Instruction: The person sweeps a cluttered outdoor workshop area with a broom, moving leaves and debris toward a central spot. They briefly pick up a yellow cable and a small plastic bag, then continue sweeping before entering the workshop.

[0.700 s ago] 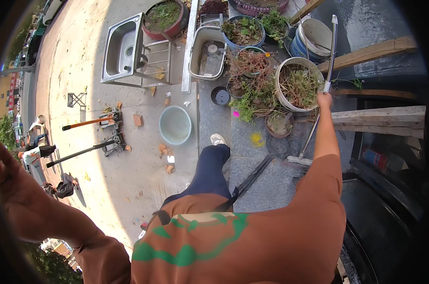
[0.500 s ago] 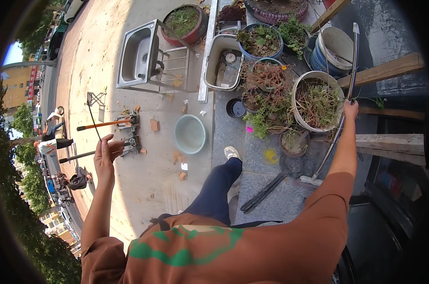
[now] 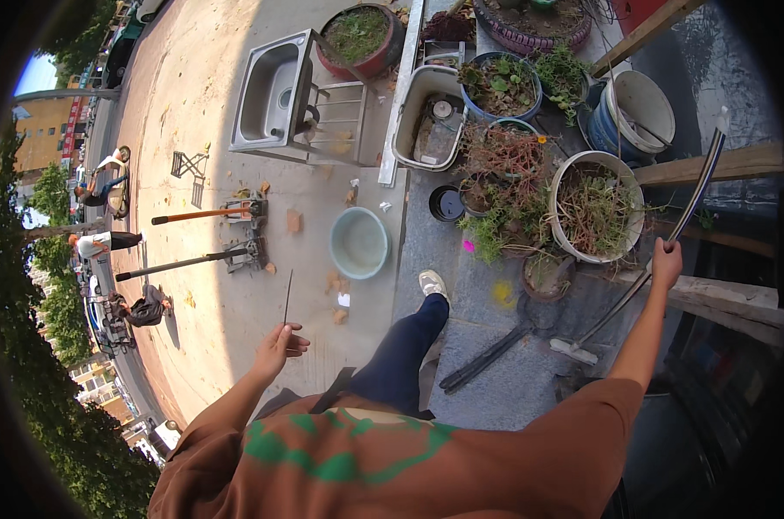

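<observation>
sweeping step: right hand (image 3: 666, 262) grips the long-handled broom (image 3: 643, 278) at right of frame, left hand (image 3: 281, 342) pinches a thin stick (image 3: 287, 297); the next stroke likely needs the brush head dragged across the paving (image 3: 496, 346).

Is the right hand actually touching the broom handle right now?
Touching. The head view shows the right hand closed around the long broom handle, which runs up out of the fist and down toward the broom head on the pavement.

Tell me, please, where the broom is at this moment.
In the head view the broom is on the person's right, its handle gripped by the right hand, its head on the pavement beside the white planter.
</observation>
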Demonstrator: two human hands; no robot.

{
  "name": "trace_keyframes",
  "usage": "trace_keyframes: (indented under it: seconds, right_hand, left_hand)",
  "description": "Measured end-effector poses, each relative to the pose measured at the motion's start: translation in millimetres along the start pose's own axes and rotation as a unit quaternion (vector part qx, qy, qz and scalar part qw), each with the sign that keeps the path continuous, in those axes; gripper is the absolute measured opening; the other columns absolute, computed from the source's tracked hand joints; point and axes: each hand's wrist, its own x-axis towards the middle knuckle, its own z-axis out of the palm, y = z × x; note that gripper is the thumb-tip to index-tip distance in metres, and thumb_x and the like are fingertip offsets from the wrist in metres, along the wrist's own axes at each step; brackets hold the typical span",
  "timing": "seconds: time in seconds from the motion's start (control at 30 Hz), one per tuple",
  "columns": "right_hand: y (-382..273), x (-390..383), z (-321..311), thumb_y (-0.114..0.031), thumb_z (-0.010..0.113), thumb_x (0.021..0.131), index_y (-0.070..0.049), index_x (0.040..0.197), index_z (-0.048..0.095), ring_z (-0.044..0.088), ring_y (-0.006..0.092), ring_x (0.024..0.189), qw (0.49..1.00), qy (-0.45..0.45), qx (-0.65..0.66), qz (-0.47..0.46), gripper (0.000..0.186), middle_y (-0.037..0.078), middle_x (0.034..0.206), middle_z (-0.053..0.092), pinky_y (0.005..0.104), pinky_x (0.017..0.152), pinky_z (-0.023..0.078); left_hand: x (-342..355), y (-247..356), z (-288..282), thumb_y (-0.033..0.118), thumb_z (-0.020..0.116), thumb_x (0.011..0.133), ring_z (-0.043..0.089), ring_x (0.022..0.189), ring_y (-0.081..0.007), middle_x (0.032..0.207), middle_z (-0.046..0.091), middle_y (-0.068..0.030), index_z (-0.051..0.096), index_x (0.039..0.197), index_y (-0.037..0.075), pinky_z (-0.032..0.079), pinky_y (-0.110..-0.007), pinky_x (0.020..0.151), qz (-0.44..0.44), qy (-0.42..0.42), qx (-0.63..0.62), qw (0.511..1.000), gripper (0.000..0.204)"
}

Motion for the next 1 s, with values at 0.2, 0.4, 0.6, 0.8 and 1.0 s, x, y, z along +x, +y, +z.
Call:
trace_keyframes:
  seconds: [0.2,0.4,0.6,0.8,1.0]
  right_hand:
    - [-7.7,-88.3,-73.2,-0.026,0.062,0.082,0.003,0.072,0.055,0.058,0.0241,0.055,0.995,-0.016,0.094,-0.034,0.032,0.013,0.058,0.057,0.0391,0.056,0.045]
    - [-123.6,-124.4,-138.3,-0.015,0.061,0.081,0.000,0.069,0.050,0.055,0.0216,0.052,0.996,-0.068,0.047,-0.013,0.023,0.010,0.057,0.053,0.0381,0.052,0.043]
    - [-366.6,-239.5,-239.0,-0.010,0.065,0.080,-0.003,0.062,0.040,0.052,0.0173,0.049,0.914,-0.234,0.149,-0.296,0.032,0.005,0.052,0.045,0.0334,0.049,0.039]
    - [-498.3,-365.8,-298.7,-0.011,0.061,0.085,-0.005,0.064,0.038,0.053,0.0096,0.052,0.754,-0.395,0.262,-0.456,0.032,0.002,0.053,0.047,0.0266,0.051,0.041]
    - [-550.8,-482.4,-284.0,-0.010,0.061,0.086,-0.003,0.067,0.044,0.048,0.0060,0.057,0.616,-0.471,0.260,-0.575,0.026,0.002,0.059,0.055,0.0224,0.056,0.039]
  left_hand:
    - [-0.9,-19.1,-3.8,0.035,0.036,0.099,0.061,0.080,-0.0136,0.091,0.064,-0.0079,0.051,0.113,0.007,0.051,-0.028,0.072,0.053,-0.021,-0.110,0.992,0.035]
    - [-20.0,-57.7,-18.7,0.035,0.037,0.098,0.062,0.080,-0.0147,0.090,0.064,-0.0112,0.051,0.112,0.005,0.052,-0.028,0.070,0.120,0.045,-0.160,0.979,0.036]
    - [-43.0,-119.8,-17.0,0.031,0.034,0.099,0.059,0.070,-0.0121,0.087,0.065,-0.0098,0.051,0.108,0.002,0.049,-0.025,0.063,0.147,0.105,-0.283,0.942,0.035]
    - [-91.7,-213.4,-3.6,0.026,0.039,0.095,0.060,0.069,-0.0163,0.080,0.066,-0.0083,0.058,0.105,0.001,0.048,-0.030,0.065,0.104,0.280,-0.387,0.872,0.033]
    - [-130.0,-304.4,30.0,0.027,0.039,0.094,0.059,0.066,-0.0171,0.072,0.064,-0.0082,0.060,0.099,0.000,0.046,-0.031,0.064,0.054,0.426,-0.419,0.800,0.034]
